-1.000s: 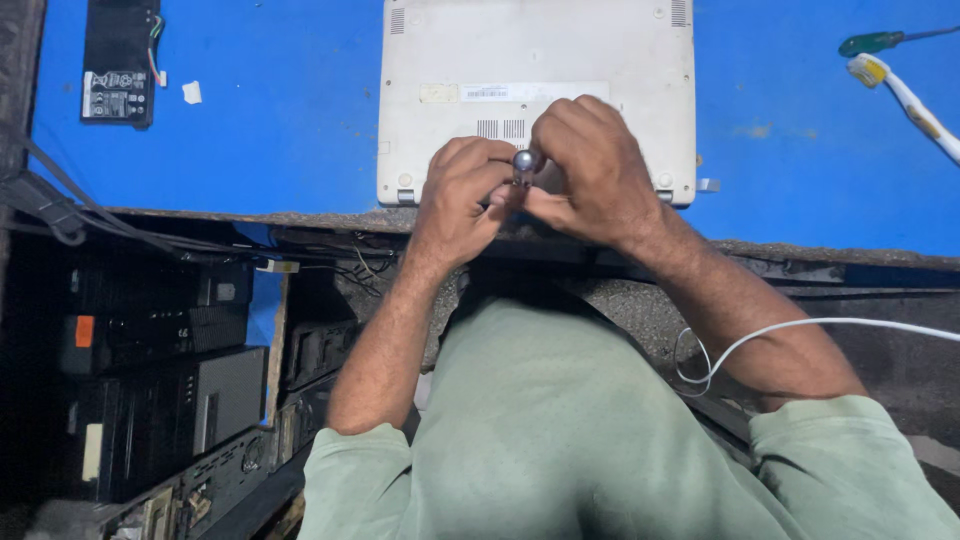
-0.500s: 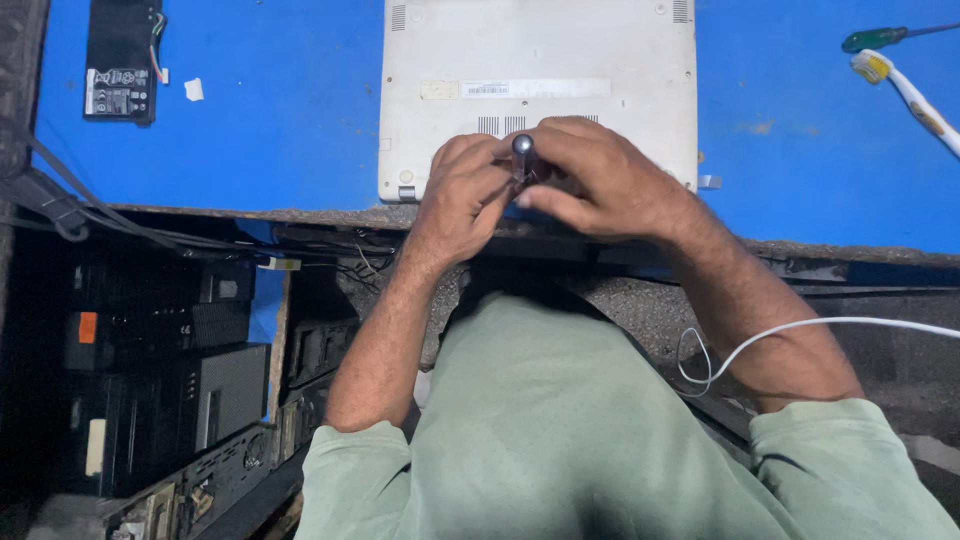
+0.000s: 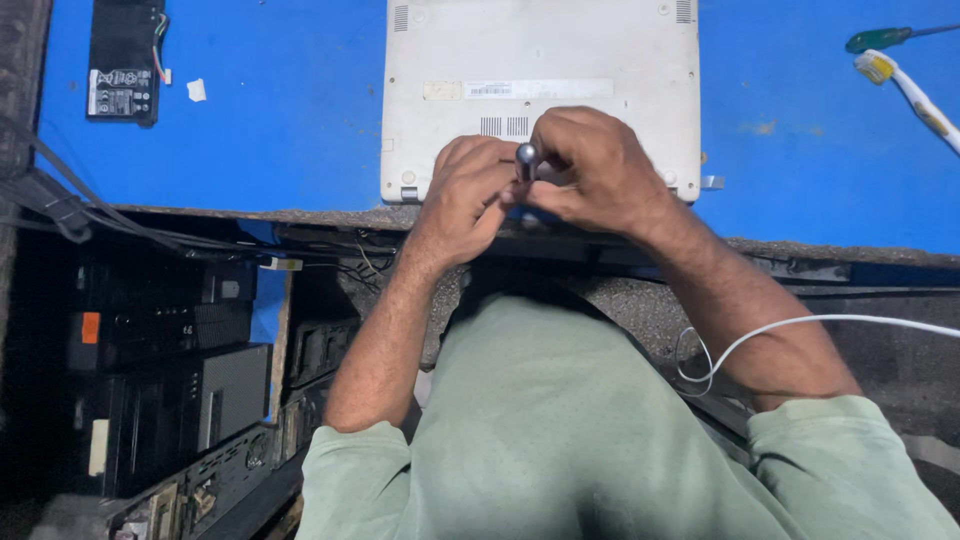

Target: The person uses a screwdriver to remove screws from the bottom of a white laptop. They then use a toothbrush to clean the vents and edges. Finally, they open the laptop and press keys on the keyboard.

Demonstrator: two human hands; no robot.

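Nearest the camera, stacked black computer cases [image 3: 150, 400] sit in the dark space below and left of the blue tabletop [image 3: 280, 120], and a thin white cable [image 3: 800, 325] loops by the right forearm. At the tabletop's near edge both hands meet over the near edge of the upturned pale grey laptop [image 3: 540, 60]. The left hand [image 3: 465, 195] and the right hand [image 3: 595, 170] are each curled tight around a small tool with a rounded grey metal cap [image 3: 526, 154], held upright between them; its tip is hidden. Left of the laptop lie a small white scrap [image 3: 196, 90] and a flat black battery pack [image 3: 124, 62]. Right of the laptop, far off, are a green-handled screwdriver [image 3: 880, 38] and a white brush [image 3: 910, 95].
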